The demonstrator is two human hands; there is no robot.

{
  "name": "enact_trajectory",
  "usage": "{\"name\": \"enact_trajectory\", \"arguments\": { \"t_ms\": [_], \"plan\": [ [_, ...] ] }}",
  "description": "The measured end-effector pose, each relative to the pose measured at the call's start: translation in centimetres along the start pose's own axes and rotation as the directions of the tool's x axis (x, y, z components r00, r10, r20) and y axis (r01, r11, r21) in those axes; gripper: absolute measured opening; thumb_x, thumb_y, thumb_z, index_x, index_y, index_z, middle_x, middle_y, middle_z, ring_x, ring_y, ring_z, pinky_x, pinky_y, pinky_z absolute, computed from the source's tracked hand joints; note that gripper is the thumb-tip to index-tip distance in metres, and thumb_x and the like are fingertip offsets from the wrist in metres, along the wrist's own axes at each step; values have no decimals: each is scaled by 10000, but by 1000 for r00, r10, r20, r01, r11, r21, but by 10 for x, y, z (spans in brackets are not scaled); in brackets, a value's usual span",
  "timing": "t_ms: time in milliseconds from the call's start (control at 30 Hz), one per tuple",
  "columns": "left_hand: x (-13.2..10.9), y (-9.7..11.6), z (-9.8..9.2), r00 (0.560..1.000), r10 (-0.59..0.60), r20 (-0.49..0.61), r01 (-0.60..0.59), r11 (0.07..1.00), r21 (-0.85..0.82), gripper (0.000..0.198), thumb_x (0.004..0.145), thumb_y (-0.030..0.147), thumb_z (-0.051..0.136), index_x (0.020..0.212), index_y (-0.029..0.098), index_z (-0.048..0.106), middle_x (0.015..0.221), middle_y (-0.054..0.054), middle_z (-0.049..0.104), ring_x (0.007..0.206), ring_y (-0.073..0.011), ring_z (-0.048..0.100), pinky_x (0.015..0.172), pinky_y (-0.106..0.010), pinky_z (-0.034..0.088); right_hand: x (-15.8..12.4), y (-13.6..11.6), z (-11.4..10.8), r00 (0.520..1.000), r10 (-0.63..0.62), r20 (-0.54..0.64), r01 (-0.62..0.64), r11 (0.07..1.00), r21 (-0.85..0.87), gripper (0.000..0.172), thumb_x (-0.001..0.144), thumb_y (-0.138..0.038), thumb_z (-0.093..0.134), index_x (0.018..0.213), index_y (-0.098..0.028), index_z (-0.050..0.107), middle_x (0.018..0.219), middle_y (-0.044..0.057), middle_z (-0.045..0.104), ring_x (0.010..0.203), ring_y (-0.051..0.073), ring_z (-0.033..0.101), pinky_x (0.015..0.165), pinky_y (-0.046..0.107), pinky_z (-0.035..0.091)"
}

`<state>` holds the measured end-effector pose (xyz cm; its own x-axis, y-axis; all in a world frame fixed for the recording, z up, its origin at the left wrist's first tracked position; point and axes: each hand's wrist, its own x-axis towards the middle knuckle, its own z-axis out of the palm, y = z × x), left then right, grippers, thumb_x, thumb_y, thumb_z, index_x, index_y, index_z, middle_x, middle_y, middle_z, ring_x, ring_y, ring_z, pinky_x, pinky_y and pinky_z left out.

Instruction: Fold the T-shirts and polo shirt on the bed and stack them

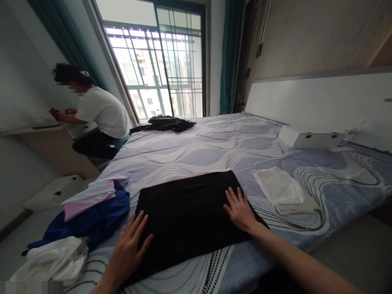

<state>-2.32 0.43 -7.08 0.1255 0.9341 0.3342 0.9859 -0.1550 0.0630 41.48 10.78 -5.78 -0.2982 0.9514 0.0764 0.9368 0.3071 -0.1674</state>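
Note:
A black garment [190,212], folded into a flat rectangle, lies on the patterned bedsheet [196,153] in front of me. My left hand [131,243] rests on its left edge with the fingers spread. On the upper right part of the black cloth, my right hand [240,208] lies flat, its fingers also apart. Neither hand grips anything. To the right of the black garment is a small stack of folded white and cream cloth [280,188]. Which kind of garment the black cloth is, I cannot tell.
Left on the bed are a crumpled blue garment [101,216], a white and pink one [94,196] and a white one [58,261]. Dark clothing [167,123] lies at the far edge. A white box [310,138] stands by the headboard. A person [104,110] sits at a desk.

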Motion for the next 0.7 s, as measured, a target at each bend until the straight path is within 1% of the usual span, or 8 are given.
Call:
{"name": "enact_trajectory", "arguments": {
  "t_ms": [33,100,167,300,400,467,600,700],
  "plan": [
    [-12,7,-5,988,154,12,-154,988,-32,700,941,437,480,1580,237,273,1616,-97,331,1496,-331,277,1155,-556,367,-16,-8,-3,980,-197,11,197,980,41,709,981,-440,444,1600,-182,216,1662,78,131,1532,354,-1,1216,620,68],
    [-32,14,-14,932,358,55,-355,933,-59,764,908,373,547,1590,294,212,1597,-68,367,1465,-297,350,1145,-520,397,-44,-15,-9,865,-500,48,492,862,122,825,901,-378,559,1607,-207,168,1661,61,145,1536,314,10,1236,575,81],
    [-47,12,-19,904,420,79,-419,907,-31,781,882,218,515,1589,309,198,1581,-55,389,1436,-278,397,1126,-505,424,-62,-8,-11,796,-600,76,587,797,139,873,823,-193,559,1605,-196,169,1652,63,189,1536,289,57,1243,553,120],
    [-63,-7,-16,901,429,65,-432,900,52,889,769,-9,389,1578,318,222,1573,-22,393,1430,-247,394,1140,-463,414,-70,33,-2,823,-564,62,565,825,2,921,701,56,423,1579,-168,259,1637,70,232,1524,283,122,1227,552,226],
    [-67,-19,-10,900,437,-5,-435,897,84,894,774,-41,344,1582,305,181,1528,-22,465,1386,-213,457,1111,-390,453,-65,60,11,850,-527,-28,524,849,-76,847,763,113,347,1554,-190,329,1600,81,326,1498,265,234,1185,526,350],
    [-69,-22,-12,898,436,-50,-432,898,80,864,805,-31,347,1581,307,171,1494,-19,512,1355,-195,496,1083,-343,479,-64,72,15,845,-529,-73,524,848,-79,789,808,117,330,1532,-193,374,1553,91,415,1474,242,302,1159,487,408],
    [-83,-21,-38,908,412,-69,-412,911,19,786,869,23,368,1565,358,224,1493,6,514,1325,-178,527,1055,-278,496,-82,83,0,831,-544,-117,545,838,-19,751,843,111,338,1511,-225,415,1516,65,475,1471,217,301,1163,450,418],
    [-112,-15,-58,914,405,-27,-406,912,-55,768,882,85,390,1560,404,219,1476,35,523,1301,-182,558,1037,-284,519,-114,89,-17,830,-545,-117,553,831,59,741,876,72,358,1535,-266,361,1537,42,439,1471,204,303,1175,420,405]
  ]
}}
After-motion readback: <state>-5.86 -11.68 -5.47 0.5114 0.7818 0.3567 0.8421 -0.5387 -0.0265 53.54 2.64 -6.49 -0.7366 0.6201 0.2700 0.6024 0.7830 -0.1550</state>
